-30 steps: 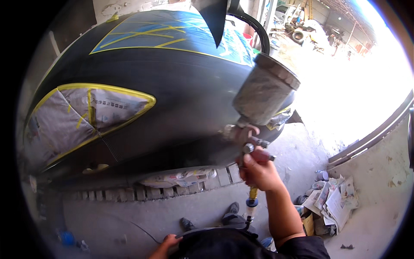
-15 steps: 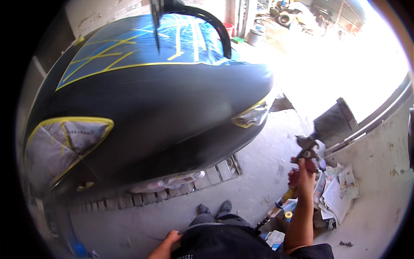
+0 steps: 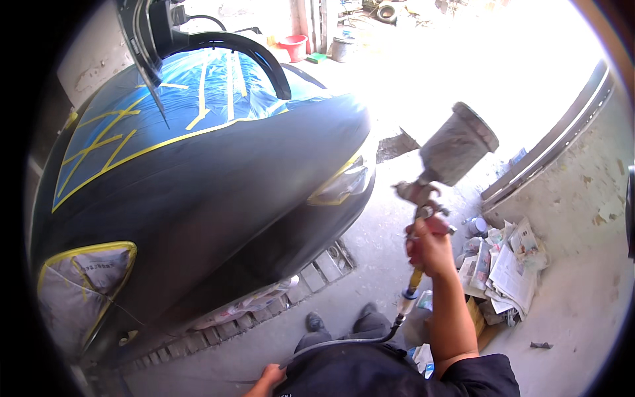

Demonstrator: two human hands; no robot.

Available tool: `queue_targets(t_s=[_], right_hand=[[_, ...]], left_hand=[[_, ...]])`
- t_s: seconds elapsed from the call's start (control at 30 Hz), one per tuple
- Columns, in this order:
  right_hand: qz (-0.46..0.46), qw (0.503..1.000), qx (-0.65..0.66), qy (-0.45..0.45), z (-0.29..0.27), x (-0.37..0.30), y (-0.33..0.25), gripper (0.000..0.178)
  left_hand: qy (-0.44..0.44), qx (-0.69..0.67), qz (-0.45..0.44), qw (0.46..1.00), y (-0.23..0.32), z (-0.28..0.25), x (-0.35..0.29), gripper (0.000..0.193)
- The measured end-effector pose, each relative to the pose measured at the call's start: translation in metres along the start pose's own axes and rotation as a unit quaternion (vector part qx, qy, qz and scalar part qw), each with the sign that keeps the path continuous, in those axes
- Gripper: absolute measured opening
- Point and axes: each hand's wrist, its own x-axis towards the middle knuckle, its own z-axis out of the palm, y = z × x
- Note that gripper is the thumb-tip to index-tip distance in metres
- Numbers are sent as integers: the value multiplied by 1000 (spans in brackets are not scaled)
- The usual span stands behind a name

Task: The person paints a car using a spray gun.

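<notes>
My right hand [image 3: 433, 253] is wrapped round the handle of a spray gun [image 3: 423, 193], held upright to the right of the car. A grey paint cup [image 3: 456, 144] sits on top of the gun. Below the grip, a fitting joins it to an air hose [image 3: 344, 342] that runs across my waist. My left hand [image 3: 272, 374] is closed on that hose at my left side. The dark car body [image 3: 218, 192] stands apart from the gun, with blue masking film [image 3: 178, 86] edged in yellow tape. Taped covers lie over one lamp [image 3: 344, 184] and an opening [image 3: 92, 278].
A floor grate [image 3: 311, 279] runs under the car's edge. Newspapers [image 3: 512, 278] are piled against the right wall [image 3: 575, 264]. At the back stand a red basin [image 3: 294, 46] and a grey bucket [image 3: 342, 48]. A dark curved visor-like piece [image 3: 231, 49] hangs across the top.
My right hand has brought the spray gun left and its cup now stands higher in view. The view has turned, with the car shifted left. My left hand still holds the hose.
</notes>
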Motion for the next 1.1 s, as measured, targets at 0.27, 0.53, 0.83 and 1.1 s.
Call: queue_targets(t_s=[0.27, 0.53, 0.83, 1.1], right_hand=[[-86, 988, 40, 123, -116, 112, 4, 32], [17, 936, -17, -350, -159, 176, 7, 30], [-48, 980, -28, -194, -179, 269, -43, 30], [-36, 998, -20, -55, -192, 341, -83, 28]], left_hand=[[32, -112, 84, 990, 139, 61, -9, 32], [2, -118, 127, 985, 290, 105, -54, 39], [62, -165, 68, 982, 338, 141, -63, 46], [79, -190, 34, 978, 409, 106, -79, 50]])
